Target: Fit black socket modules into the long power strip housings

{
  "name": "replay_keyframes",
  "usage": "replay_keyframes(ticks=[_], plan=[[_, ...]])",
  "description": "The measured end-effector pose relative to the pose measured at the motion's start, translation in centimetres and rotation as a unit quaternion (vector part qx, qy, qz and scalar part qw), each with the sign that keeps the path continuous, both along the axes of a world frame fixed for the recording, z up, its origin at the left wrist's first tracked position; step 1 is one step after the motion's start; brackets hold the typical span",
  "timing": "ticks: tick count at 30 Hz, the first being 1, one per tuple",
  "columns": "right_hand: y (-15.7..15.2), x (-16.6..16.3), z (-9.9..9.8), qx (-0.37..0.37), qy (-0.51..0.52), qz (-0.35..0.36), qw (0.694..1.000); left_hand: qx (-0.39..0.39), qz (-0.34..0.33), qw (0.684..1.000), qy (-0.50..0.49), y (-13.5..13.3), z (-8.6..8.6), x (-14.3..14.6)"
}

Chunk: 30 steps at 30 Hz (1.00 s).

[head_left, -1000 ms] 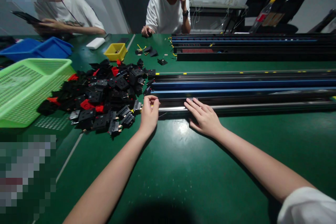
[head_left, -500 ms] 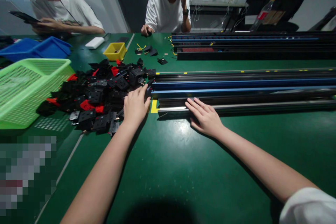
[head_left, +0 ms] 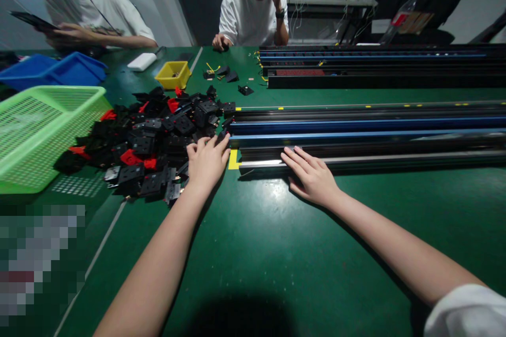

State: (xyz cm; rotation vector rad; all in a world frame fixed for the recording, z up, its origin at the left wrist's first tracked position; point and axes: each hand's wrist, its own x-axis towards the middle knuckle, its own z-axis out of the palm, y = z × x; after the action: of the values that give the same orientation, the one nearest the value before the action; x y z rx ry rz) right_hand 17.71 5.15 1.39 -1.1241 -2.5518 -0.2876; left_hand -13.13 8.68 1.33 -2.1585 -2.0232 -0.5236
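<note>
My left hand (head_left: 207, 162) lies on the right edge of a heap of black and red plastic socket parts (head_left: 146, 145), fingers spread, fingertips touching a black part by the rail ends. My right hand (head_left: 310, 176) rests flat and open on the nearest long metal rail (head_left: 395, 159), fingers stretched along its top. That rail lies with several black and blue rails (head_left: 356, 126) running to the right. A yellow tab (head_left: 233, 159) shows at the near rail's left end, between my hands.
A green mesh basket (head_left: 39, 131) stands at the left, with blue bins (head_left: 59, 71) behind it. A small yellow tray (head_left: 173, 75) and a white block (head_left: 142, 61) sit farther back. More rails (head_left: 375, 68) lie at the back right. Two people in white shirts sit across the table.
My left hand left the near rail's end and moved left onto the heap of parts, uncovering the yellow tab. My right hand stayed on the rail.
</note>
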Motion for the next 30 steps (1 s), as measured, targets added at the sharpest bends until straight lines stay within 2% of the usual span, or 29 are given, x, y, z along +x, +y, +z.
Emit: replay_keyframes(ticks=[5,17,23,30], plan=[[0.0,0.0,-0.1,-0.006,0.004,0.004,1.000,0.006,-0.015,0.999,-0.031,0.1,0.0,-0.2],[0.0,0.1,-0.1,-0.006,0.000,-0.002,1.000,-0.020,0.001,0.995,-0.101,0.3,1.0,-1.2],[0.0,0.1,-0.1,-0.007,0.005,0.002,1.000,0.000,0.016,0.990,-0.140,0.2,2.6,-1.7],[0.0,0.1,-0.2,-0.004,0.003,0.001,1.000,0.050,-0.032,0.969,-0.240,-0.6,4.5,-1.9]])
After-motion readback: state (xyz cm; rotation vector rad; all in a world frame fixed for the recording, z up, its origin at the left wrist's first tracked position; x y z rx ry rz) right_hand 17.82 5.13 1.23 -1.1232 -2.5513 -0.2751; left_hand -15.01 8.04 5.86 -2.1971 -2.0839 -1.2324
